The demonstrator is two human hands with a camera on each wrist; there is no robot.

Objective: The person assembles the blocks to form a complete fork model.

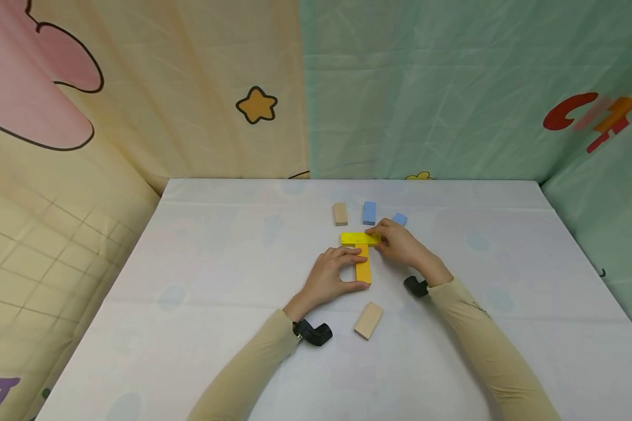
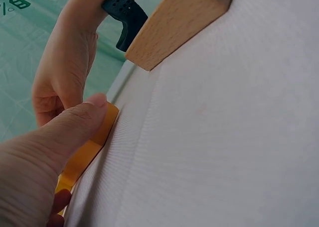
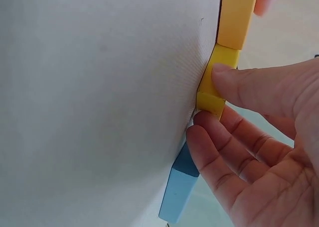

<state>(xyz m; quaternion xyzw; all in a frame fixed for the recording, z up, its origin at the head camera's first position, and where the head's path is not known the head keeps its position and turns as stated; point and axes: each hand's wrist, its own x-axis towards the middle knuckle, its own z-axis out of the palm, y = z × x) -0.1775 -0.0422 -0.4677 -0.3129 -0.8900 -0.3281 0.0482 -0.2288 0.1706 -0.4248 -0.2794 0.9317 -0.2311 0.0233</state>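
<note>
An orange block (image 1: 363, 270) and a bright yellow block (image 1: 351, 239) lie on the white table, meeting in a T shape with the yellow one crosswise at the far end. My left hand (image 1: 327, 273) holds the orange block, thumb at its near end and fingertips over its far part. With my right hand (image 1: 402, 244) I pinch the right end of the yellow block. In the right wrist view the thumb presses the yellow block's side (image 3: 209, 80), and the orange block (image 3: 237, 20) butts against it. The left wrist view has the left thumb on the orange block's end (image 2: 107, 120).
Beyond the T lie a plain wooden block (image 1: 340, 214) and a blue block (image 1: 369, 213). A second blue block (image 1: 399, 218) is partly hidden by my right hand. Nearer me, another wooden block (image 1: 368, 320) lies aslant. Patterned curtains (image 1: 426, 88) hang behind the table.
</note>
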